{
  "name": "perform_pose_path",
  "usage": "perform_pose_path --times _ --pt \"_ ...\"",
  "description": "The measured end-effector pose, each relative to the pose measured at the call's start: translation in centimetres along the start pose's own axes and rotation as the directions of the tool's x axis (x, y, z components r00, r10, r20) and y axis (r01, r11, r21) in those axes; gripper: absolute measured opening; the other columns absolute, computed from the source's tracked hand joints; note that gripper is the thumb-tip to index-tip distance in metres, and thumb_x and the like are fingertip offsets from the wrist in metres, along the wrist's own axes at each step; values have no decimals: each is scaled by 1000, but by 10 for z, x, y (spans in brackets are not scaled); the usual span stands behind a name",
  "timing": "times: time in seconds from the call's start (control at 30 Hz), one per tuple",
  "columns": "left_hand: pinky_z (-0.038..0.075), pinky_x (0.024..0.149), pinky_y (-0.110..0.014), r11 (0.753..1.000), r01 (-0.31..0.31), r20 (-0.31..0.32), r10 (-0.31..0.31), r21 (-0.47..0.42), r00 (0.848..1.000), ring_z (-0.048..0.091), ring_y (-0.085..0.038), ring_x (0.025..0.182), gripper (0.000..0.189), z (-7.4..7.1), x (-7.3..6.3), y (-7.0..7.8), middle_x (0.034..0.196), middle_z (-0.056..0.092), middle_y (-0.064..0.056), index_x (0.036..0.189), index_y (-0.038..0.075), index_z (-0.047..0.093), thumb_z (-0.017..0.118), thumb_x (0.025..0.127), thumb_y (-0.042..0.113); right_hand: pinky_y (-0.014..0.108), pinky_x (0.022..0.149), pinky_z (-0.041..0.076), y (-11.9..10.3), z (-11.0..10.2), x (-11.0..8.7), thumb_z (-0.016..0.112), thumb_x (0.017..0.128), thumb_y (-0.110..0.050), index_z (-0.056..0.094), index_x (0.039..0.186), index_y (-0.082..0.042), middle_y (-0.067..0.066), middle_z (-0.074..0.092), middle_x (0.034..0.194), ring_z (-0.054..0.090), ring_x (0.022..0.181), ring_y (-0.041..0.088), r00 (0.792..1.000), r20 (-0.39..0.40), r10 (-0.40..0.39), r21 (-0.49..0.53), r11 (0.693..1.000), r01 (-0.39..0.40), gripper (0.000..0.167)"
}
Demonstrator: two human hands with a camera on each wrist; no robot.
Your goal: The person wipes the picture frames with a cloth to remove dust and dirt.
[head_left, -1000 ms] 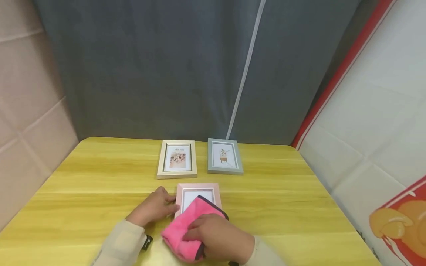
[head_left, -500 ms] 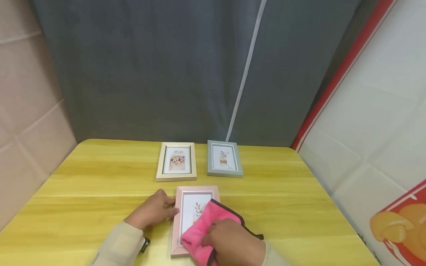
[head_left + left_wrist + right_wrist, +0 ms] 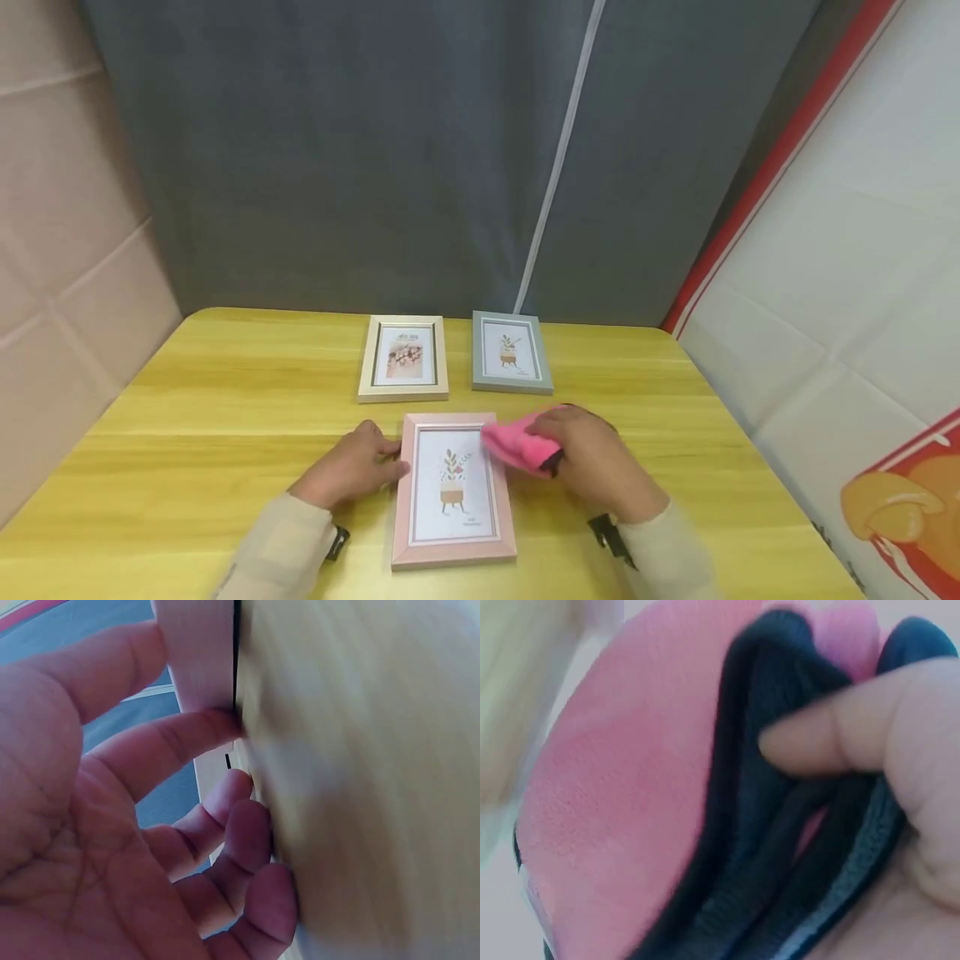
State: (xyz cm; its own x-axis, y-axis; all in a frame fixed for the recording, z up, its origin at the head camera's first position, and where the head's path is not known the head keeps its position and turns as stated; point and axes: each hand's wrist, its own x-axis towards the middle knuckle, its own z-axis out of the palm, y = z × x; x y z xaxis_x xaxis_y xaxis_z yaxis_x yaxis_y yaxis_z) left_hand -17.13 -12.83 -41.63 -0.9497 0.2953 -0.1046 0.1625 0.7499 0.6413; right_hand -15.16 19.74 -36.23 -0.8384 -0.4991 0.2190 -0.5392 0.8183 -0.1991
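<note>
The pink frame (image 3: 453,492) lay flat at the lower centre of the head view on the table (image 3: 247,425), its picture upright to the wearer, probably so that both grips could reach it easily; at its left edge the left grip (image 3: 352,467) pinched the rail, thumb at the upper edge and forefinger low by the tabletop, presumably to stop it sliding while leaving the picture uncovered; right of centre, the right grip (image 3: 592,454) pinched the pink cloth (image 3: 521,442), dark-edged folds bunched between thumb and fingers, which seemed to leave a soft end jutting left over the frame's upper right edge; whether it pressed there could not be told; nearer the middle of the view, the cream frame (image 3: 402,360) and the grey-green frame (image 3: 512,352) lay face up, apart, seemingly set back to give working room.
</note>
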Motion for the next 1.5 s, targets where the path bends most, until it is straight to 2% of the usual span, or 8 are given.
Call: perform_pose_path --times 0.13,0.27,0.43,0.67,0.87,1.1,1.37,1.5 --pt "48 69 -39 999 -2 -10 2 47 1000 50 -23 81 44 3 0 5 97 51 -10 123 -3 67 73 89 25 51 95 48 57 4 -10 68 85 0 74 110 -11 8 70 109 63 107 32 981 -51 190 -37 981 -192 28" --pt "50 73 -46 986 0 -73 12 168 997 51 -27 85 50 9 -3 12 101 53 -14 127 -5 63 70 91 29 55 102 41 93 16 -24 57 86 6 69 123 -4 21 65 122 57 118 41 956 110 274 4 961 -276 39" --pt "50 84 -53 971 -22 -140 57 237 989 56 -36 99 71 21 -18 22 118 55 -23 138 -6 52 76 85 35 60 108 32 103 25 -29 51 92 3 60 135 -2 32 48 140 42 131 49 919 248 308 85 938 -337 44" --pt "50 76 -42 971 -101 -48 114 215 992 51 -19 84 72 20 -50 18 102 58 -9 135 -6 55 82 79 30 59 108 32 104 21 -26 50 94 3 60 135 -2 29 51 139 43 131 47 912 258 320 109 928 -356 42" --pt "50 88 -53 995 31 31 -34 94 999 62 -27 98 75 -6 -84 -22 112 65 -11 143 -3 48 78 83 30 58 106 35 106 18 -23 50 90 4 62 132 -1 23 58 134 48 128 44 907 256 335 143 915 -378 43" --pt "45 90 -62 976 207 90 -213 71 973 60 -38 108 79 -60 -104 -91 123 60 -28 148 -7 35 73 89 29 58 105 36 106 15 -22 50 89 4 62 130 2 22 60 130 51 126 43 913 237 333 161 913 -375 42" --pt "49 70 -50 944 143 -21 -144 298 989 54 -26 75 71 -122 -73 -149 84 58 -14 142 -16 35 68 92 22 57 103 39 105 11 -18 55 90 2 66 126 -1 18 65 124 56 121 39 920 225 320 170 917 -361 37" --pt "46 82 -62 933 164 -36 -161 320 986 58 -44 90 67 -143 -42 -160 104 59 -36 140 -18 35 63 93 22 56 101 42 103 11 -17 56 90 2 67 124 -3 16 67 121 59 116 37 928 217 304 179 922 -344 36"
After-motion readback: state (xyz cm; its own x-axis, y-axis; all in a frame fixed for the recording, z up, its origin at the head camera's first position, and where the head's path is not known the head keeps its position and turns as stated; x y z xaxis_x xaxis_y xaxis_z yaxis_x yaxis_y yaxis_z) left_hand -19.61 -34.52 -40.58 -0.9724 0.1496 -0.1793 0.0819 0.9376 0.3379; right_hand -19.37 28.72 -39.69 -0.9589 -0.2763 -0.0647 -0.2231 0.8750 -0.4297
